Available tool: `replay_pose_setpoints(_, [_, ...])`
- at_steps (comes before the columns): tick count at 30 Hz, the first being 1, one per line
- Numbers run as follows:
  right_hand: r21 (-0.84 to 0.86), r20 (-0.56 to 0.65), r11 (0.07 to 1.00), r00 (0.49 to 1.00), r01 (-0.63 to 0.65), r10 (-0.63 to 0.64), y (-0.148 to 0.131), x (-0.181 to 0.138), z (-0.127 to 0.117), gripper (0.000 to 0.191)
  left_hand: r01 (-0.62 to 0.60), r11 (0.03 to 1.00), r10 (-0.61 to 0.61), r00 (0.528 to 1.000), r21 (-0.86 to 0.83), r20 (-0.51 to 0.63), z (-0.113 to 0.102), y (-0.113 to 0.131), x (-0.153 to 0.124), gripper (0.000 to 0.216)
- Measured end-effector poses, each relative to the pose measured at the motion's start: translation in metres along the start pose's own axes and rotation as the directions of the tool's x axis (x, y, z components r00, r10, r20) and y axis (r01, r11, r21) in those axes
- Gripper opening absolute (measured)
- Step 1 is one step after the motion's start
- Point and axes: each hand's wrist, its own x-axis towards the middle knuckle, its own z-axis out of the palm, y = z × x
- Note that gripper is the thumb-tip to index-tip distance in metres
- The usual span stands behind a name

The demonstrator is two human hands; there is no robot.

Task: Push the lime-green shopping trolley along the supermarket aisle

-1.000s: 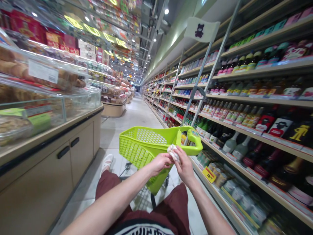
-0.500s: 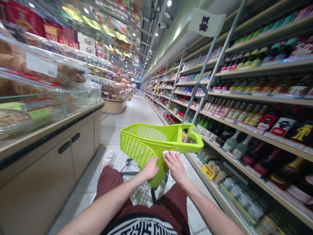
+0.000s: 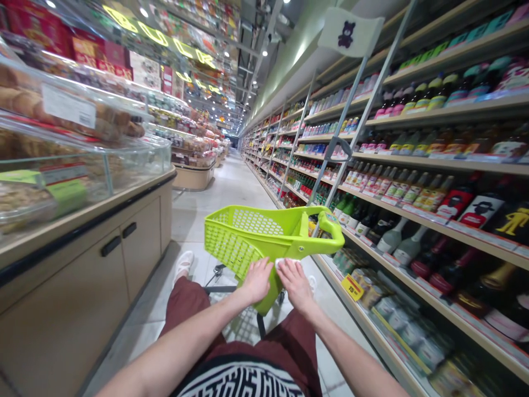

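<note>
A lime-green shopping cart [image 3: 235, 248] with a perforated basket stands between my legs, side-on to me. My left hand [image 3: 257, 280] lies on its plain side panel, fingers stretched out and nothing visible in them. Just to the right, my right hand [image 3: 294, 282] presses a folded white wipe [image 3: 282, 261] against the same panel, below the handle. Most of the wipe is hidden under the fingers. The cart's handle [image 3: 334, 240] sticks out to the right, untouched by either hand.
Shelves of bottles [image 3: 413, 184] and cans run along the right, close to the cart. A wooden counter [image 3: 140, 248] with glass-fronted food bins lines the left. A pole with a bear flag [image 3: 349, 34] rises behind the handle. The tiled aisle [image 3: 225, 193] stretches ahead.
My left hand has slid slightly up the panel, and its fingers now lie straighter. The right hand stays on the wipe, nearly in place. The cart has hardly moved.
</note>
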Motion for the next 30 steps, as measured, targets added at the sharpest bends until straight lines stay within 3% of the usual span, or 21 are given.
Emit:
replay_pose_setpoints(3, [0.051, 0.006, 0.999, 1.0, 0.008, -0.009, -0.003, 0.001, 0.001, 0.038, 0.028, 1.0, -0.028, 0.999, 0.003, 0.027, -0.002, -0.003, -0.003, 0.055])
replay_pose_setpoints(9, [-0.033, -0.211, 0.969, 0.949, -0.245, 0.233, 0.04, 0.041, -0.038, 0.043, 0.058, 0.998, -0.059, 0.998, 0.019, 0.027, -0.007, -0.004, 0.003, 0.056])
replay_pose_setpoints(14, [-0.003, -0.037, 0.996, 0.995, -0.088, 0.088, 0.017, 0.014, -0.011, 0.045, 0.018, 1.0, -0.018, 1.0, 0.011, -0.007, 0.0, -0.003, 0.004, 0.056])
replay_pose_setpoints(17, [0.051, 0.025, 0.997, 0.998, -0.05, 0.049, 0.005, 0.004, -0.002, 0.042, 0.027, 0.999, -0.027, 1.0, 0.017, 0.001, 0.001, -0.005, 0.003, 0.056])
replay_pose_setpoints(19, [0.039, -0.029, 0.994, 0.994, -0.1, 0.101, 0.014, 0.011, -0.012, 0.042, 0.039, 0.999, -0.039, 0.999, 0.023, 0.003, -0.002, -0.007, 0.004, 0.057])
replay_pose_setpoints(21, [-0.004, -0.161, 0.98, 0.967, -0.201, 0.198, 0.036, 0.026, -0.033, 0.042, 0.046, 0.999, -0.046, 0.999, 0.028, -0.004, -0.006, -0.008, 0.007, 0.058])
replay_pose_setpoints(24, [-0.056, -0.329, 0.911, 0.869, -0.408, 0.369, 0.072, 0.044, -0.061, 0.043, 0.03, 0.999, -0.029, 0.999, 0.028, -0.032, -0.012, -0.005, 0.013, 0.058])
replay_pose_setpoints(27, [-0.074, -0.316, 0.864, 0.833, -0.499, 0.454, 0.085, 0.053, -0.067, 0.044, 0.005, 0.999, -0.003, 0.999, 0.032, -0.046, -0.015, 0.002, 0.018, 0.06])
replay_pose_setpoints(30, [-0.065, -0.252, 0.896, 0.876, -0.438, 0.41, 0.067, 0.061, -0.053, 0.043, -0.013, 0.999, 0.015, 0.999, 0.039, -0.051, -0.02, 0.007, 0.023, 0.061])
